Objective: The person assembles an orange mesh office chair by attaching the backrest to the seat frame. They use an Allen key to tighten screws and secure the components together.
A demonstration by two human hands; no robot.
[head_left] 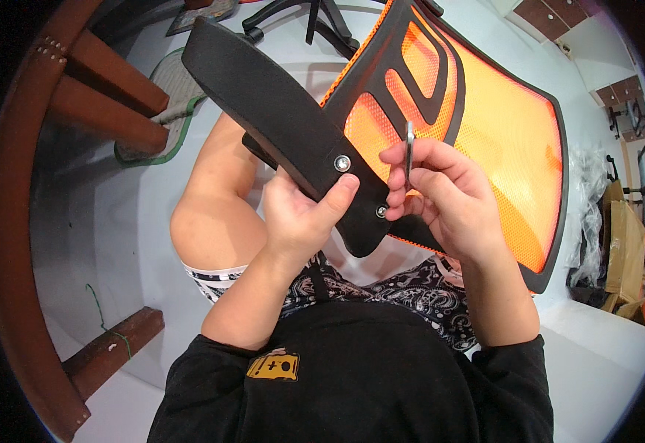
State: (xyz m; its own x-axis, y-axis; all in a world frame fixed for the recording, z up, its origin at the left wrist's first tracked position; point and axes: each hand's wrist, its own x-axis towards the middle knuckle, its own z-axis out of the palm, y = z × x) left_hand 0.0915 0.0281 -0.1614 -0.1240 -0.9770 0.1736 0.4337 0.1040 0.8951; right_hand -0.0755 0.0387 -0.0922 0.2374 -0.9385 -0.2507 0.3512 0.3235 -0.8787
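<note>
An orange mesh chair back (499, 125) with a black frame lies across my lap. A long black bracket (271, 111) is fastened to it with two silver bolts; one bolt (342, 163) shows near my thumb, another bolt (381, 212) sits lower. My left hand (300, 214) grips the bracket's lower end, thumb pressed just under the upper bolt. My right hand (440, 199) pinches a thin metal hex key (409, 148) that stands upright, its lower tip at the lower bolt.
A brown wooden frame (94, 81) with crossbars curves along the left. A black chair base (300, 18) lies at the top. A mat with a green edge (171, 96) is on the white floor. Cardboard boxes (625, 251) and plastic wrap stand at the right.
</note>
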